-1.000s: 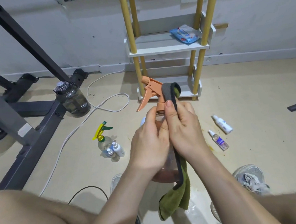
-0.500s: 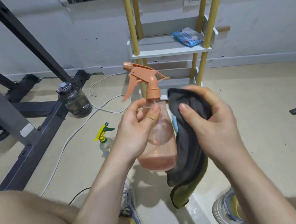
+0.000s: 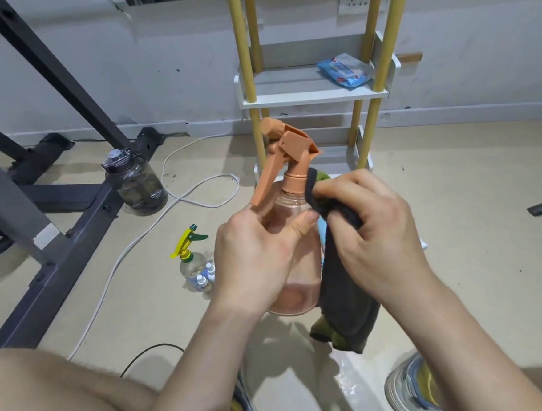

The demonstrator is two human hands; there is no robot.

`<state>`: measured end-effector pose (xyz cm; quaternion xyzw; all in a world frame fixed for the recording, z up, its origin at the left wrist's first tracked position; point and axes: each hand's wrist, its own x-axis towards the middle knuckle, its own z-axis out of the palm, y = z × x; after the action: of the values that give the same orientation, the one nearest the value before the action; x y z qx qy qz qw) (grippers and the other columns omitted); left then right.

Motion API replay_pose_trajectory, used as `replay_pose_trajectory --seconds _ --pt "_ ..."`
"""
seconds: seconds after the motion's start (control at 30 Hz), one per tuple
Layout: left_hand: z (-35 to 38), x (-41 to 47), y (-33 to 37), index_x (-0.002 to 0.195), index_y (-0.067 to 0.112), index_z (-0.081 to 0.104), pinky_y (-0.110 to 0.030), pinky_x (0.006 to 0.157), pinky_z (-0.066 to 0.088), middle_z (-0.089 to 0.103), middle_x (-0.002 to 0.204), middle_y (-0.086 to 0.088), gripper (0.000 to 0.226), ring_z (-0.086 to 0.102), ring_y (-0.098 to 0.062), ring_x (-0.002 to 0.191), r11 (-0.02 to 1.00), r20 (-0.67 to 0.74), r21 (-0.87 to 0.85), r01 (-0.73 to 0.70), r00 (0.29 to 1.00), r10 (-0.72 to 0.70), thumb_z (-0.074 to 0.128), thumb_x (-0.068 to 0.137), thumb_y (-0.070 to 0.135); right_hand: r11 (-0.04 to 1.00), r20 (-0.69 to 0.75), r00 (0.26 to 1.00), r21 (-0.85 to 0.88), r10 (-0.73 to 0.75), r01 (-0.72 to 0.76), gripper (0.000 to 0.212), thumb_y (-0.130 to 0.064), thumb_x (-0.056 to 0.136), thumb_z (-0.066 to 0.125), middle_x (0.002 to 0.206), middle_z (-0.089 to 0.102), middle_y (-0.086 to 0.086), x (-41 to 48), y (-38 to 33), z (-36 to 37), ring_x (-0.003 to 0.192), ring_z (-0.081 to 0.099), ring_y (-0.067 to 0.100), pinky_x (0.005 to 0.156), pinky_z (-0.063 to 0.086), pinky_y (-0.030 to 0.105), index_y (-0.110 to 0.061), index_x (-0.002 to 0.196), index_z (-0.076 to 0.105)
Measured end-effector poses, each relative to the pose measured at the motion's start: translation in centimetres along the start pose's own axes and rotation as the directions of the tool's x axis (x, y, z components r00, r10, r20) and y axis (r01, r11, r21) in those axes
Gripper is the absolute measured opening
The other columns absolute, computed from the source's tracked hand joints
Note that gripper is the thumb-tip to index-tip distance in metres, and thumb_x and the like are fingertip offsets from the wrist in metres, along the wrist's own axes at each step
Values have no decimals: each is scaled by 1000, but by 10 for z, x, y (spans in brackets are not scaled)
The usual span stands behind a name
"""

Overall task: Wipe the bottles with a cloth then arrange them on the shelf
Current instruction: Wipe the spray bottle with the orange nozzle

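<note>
**Holding arrangement.** The left hand [image 3: 260,260] held the orange spray bottle [image 3: 290,204] upright and clear of the floor. Its fingers and thumb were curled round the upper part of the clear body, with the thumb tip on the near face just below the neck. This grip probably served to steady the bottle while leaving its neck and right side open for wiping.

The right hand [image 3: 371,240] pinched a fold of the dark grey cloth [image 3: 346,296] and pressed it against the bottle's collar and shoulder on the right. The rest of the cloth hung beside the bottle, with a green underside showing at its lower edge.

**Position relative to the grip.**
- The bottle lay between the two hands. The left grip wrapped its left and near sides, and the right grip met it only through the cloth.
- The trigger head stood above both grips and was untouched.
- The pink liquid at the base sat below the left grip.

**Task status (judgement).** Wiping of this bottle appeared to be in progress. The shelf [image 3: 313,98], on the far side, carried only a blue wipes packet [image 3: 345,71]. A yellow-green trigger bottle [image 3: 191,252] and the small bottles [image 3: 205,274] just beside it stood on the floor to the left, not yet shelved.
</note>
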<state>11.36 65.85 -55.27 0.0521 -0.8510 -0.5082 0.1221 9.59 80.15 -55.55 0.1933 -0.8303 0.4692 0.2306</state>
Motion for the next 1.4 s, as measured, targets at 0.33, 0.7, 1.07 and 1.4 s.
replay_pose_trajectory --seconds 0.33,0.7,1.07,1.4 --pt "7 3 -3 110 38 71 -49 92 54 77 92 5 44 73 -21 95 966 89 -256 46 996 -24 76 68 51 889 -79 955 394 286 -234 35 -3 79 51 93 67 -5 -5 -3 14 92 64 2 79 44 9 -28 83 75" --pt "0 -2 4 103 15 54 -32 67 55 77 79 -8 42 73 -19 69 821 74 -540 185 982 -173 77 71 27 804 112 946 503 305 -319 30 -34 88 64 112 67 -16 -23 4 25 115 62 5 100 47 26 -56 109 66" --pt "-6 7 5 98 14 62 -27 58 51 74 69 -7 18 62 -15 54 758 -15 -627 182 970 -245 72 85 18 980 242 958 87 153 -179 56 -50 101 30 165 3 -18 -59 -24 39 147 12 -6 120 21 22 -44 154 14" --pt "-16 13 -5 117 -4 64 -30 70 60 75 81 -9 33 70 -18 69 704 64 -656 272 949 -307 64 92 19 960 355 935 -266 16 85 123 -43 62 88 163 17 14 -51 -8 44 136 44 33 88 54 36 -28 156 9"
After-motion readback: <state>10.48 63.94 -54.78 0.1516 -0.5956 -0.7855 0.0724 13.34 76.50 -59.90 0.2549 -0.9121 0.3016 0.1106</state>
